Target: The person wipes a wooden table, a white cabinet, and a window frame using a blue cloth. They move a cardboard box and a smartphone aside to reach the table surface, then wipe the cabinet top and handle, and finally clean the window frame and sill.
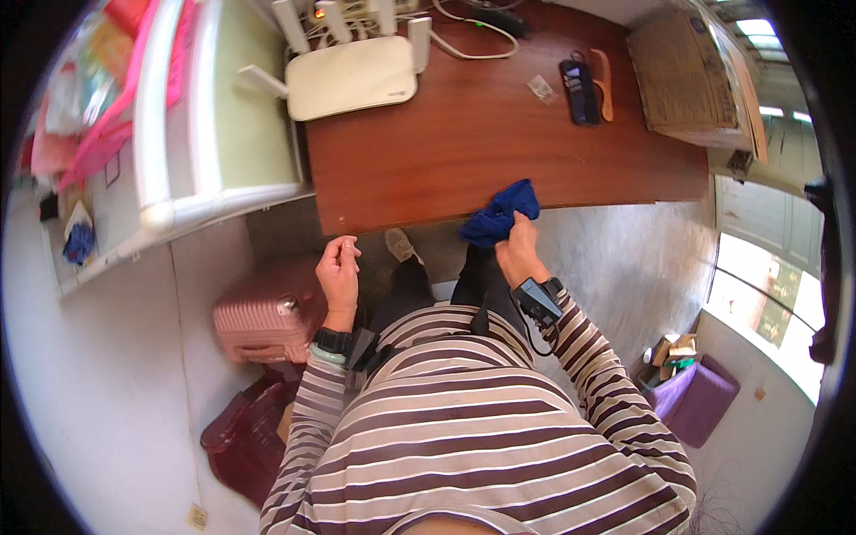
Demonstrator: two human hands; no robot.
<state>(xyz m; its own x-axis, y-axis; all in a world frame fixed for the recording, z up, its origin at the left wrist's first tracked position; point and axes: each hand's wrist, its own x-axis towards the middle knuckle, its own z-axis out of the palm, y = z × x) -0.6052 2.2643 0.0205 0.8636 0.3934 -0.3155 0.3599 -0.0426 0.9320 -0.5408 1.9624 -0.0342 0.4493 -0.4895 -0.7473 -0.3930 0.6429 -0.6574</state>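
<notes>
My right hand (521,251) grips a crumpled blue cloth (503,212) at the front edge of a reddish-brown wooden table (455,160). Part of the cloth lies over the tabletop, and part hangs past the edge. My left hand (339,275) is just off the table's front left corner, its fingers loosely curled with nothing seen in them. Each wrist wears a dark strapped device. Farther back on the tabletop are a dark phone-like object (580,92), a wooden comb (603,87) beside it, and a small clear plastic packet (542,89).
A white router (351,80) with upright antennas and cables stands at the back left. At the right end sits a cardboard box (685,73). A pink suitcase (267,314) and a dark red bag (247,428) are low on my left; a purple bin (702,401) stands right.
</notes>
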